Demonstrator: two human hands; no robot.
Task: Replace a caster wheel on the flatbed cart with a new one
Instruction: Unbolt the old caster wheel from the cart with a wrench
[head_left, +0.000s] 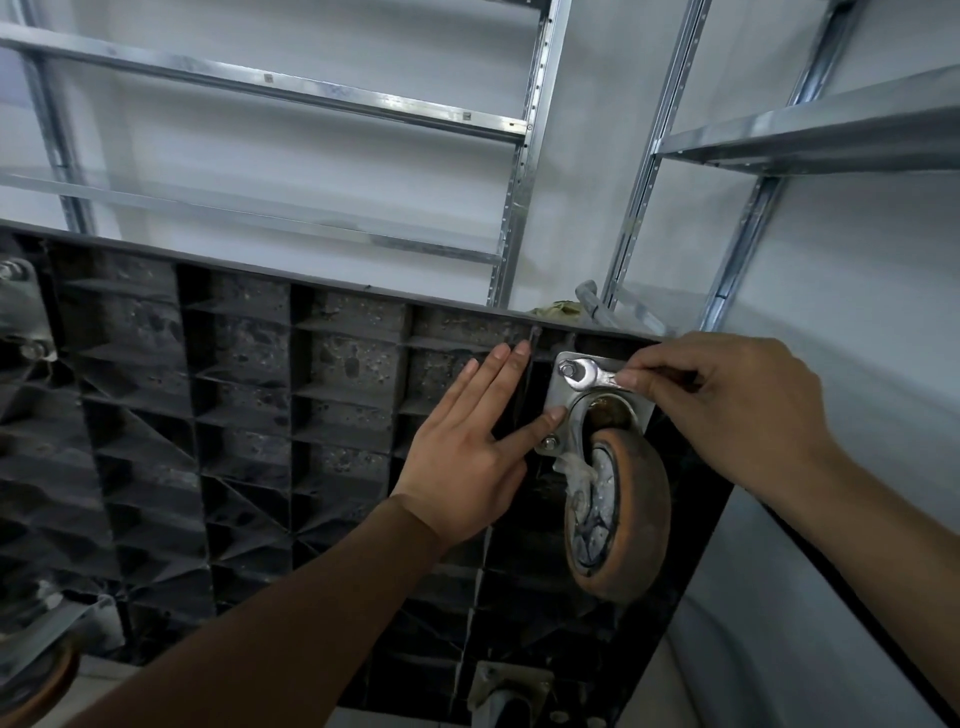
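The flatbed cart (249, 415) stands tipped up on edge, its black ribbed underside facing the camera, with grey metal shelving (519, 208) against the white wall behind it. Near the cart's upper right corner sits the caster wheel (618, 512), a worn orange-brown wheel in a metal fork, fixed by a silver mounting plate (556, 410) to the underside.

The left hand (467, 457) lies flat against the cart's ribs just left of the plate, fingers straight and spread, the thumb tip touching the plate's left edge. The right hand (727, 400) comes in from the right and pinches the handle of a silver open-ended wrench (592, 378) between curled fingers and thumb. The wrench's open end sits on the bolt (568, 370) at the plate's upper left corner. A second bolt (549, 443) shows at the plate's lower left corner, below the thumb.

Another caster (31, 686) is partly visible at the lower left edge, and one more mounting plate (511, 686) shows at the bottom, below the orange wheel.
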